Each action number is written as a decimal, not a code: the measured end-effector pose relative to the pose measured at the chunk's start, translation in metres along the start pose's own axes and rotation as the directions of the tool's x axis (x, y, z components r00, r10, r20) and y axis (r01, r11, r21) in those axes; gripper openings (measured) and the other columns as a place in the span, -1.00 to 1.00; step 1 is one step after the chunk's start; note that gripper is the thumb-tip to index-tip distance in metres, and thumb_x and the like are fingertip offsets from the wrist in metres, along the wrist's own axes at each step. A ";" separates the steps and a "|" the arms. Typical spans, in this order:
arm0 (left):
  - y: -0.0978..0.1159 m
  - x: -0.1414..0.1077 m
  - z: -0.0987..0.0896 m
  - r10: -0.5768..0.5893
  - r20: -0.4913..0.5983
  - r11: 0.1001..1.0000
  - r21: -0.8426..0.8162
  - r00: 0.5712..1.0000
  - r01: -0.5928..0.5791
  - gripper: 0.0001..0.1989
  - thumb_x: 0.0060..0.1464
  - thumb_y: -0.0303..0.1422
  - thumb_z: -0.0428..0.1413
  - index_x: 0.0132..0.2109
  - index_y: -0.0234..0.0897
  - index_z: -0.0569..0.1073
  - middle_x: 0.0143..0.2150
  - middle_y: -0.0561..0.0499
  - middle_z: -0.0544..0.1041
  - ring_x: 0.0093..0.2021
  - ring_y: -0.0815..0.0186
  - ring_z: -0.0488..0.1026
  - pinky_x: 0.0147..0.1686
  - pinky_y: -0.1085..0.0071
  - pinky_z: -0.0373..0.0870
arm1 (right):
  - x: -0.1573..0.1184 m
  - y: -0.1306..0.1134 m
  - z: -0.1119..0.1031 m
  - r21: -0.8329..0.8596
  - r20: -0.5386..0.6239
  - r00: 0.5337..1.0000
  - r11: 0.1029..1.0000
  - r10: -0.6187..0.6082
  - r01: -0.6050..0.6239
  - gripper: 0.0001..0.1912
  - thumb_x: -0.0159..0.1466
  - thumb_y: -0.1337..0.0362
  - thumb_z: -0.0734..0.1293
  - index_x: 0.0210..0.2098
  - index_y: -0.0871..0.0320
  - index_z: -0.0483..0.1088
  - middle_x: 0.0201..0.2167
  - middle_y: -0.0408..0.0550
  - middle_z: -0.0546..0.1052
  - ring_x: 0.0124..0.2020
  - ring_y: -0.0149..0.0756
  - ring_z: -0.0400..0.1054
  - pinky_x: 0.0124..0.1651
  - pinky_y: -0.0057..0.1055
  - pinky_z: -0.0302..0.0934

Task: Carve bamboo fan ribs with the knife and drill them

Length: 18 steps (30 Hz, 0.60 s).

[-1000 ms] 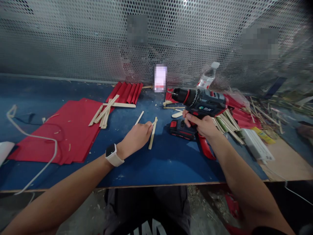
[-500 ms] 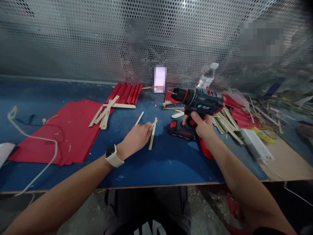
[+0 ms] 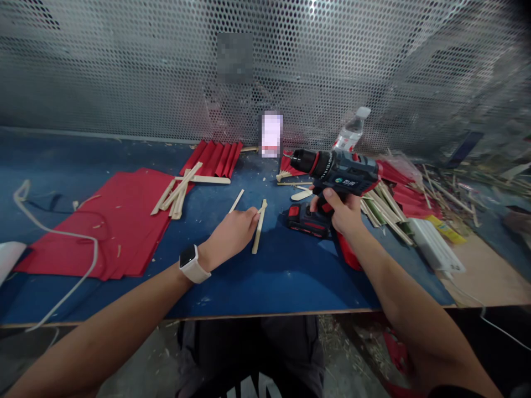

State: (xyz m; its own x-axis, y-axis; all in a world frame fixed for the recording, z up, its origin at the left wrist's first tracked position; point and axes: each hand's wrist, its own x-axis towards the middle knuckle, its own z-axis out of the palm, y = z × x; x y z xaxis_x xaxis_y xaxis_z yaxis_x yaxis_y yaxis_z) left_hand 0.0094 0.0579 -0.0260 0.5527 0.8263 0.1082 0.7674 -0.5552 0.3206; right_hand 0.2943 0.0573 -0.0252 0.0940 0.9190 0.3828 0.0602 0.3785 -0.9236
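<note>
My right hand (image 3: pixel 342 213) is wrapped round the grip of a dark cordless drill (image 3: pixel 346 172), whose chuck points left above the table. My left hand (image 3: pixel 236 232), with a watch on its wrist, pinches wooden strips (image 3: pixel 259 228) over the middle of the table. One of them slants down toward me beyond the fingertips, and a thin one (image 3: pixel 237 200) shows behind the knuckles. The drill's bit and the strips are apart. Left of the hand, several pale wooden sticks (image 3: pixel 180 193) lie crossed at the edge of red sheets (image 3: pixel 103 221).
A pleated red piece (image 3: pixel 215 157) lies at the back, near a lit phone (image 3: pixel 271 134). A plastic bottle (image 3: pixel 351 132) stands behind the drill. On the right are bamboo strips (image 3: pixel 385 204) and a white power strip (image 3: pixel 435 243). A white cable (image 3: pixel 89 268) crosses the left side.
</note>
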 end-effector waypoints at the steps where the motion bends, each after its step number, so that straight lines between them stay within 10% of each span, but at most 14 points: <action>1: 0.000 0.000 0.000 0.000 0.000 1.000 0.002 1.000 0.000 -0.68 0.54 -0.33 -0.17 -0.05 -0.32 0.45 -0.38 -0.04 0.56 -0.42 0.20 0.54 -0.42 0.33 0.28 | 0.000 -0.001 -0.001 0.000 0.003 1.000 1.000 0.005 -0.005 -0.46 0.18 -0.28 0.52 -0.13 -0.02 0.45 -0.17 -0.04 0.61 -0.46 -0.26 0.45 -0.36 -0.20 0.38; 18: 0.001 0.001 0.000 -0.005 0.013 1.000 0.017 1.000 0.005 -0.70 0.55 -0.34 -0.14 -0.07 -0.32 0.45 -0.38 -0.05 0.57 -0.40 0.19 0.56 -0.41 0.34 0.26 | 0.005 -0.009 -0.010 -0.109 0.240 0.967 0.992 0.085 -0.060 -0.50 0.29 -0.22 0.47 -0.17 0.10 0.50 -0.31 -0.11 0.57 -0.53 -0.42 0.35 -0.31 -0.30 0.29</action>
State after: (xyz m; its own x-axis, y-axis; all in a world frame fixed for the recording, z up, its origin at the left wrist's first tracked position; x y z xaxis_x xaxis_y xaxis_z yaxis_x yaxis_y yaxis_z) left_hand 0.0109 0.0577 -0.0251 0.5531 0.8277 0.0945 0.7753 -0.5529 0.3052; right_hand 0.3039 0.0570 -0.0150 -0.1424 0.9473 0.2870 0.1620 0.3083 -0.9374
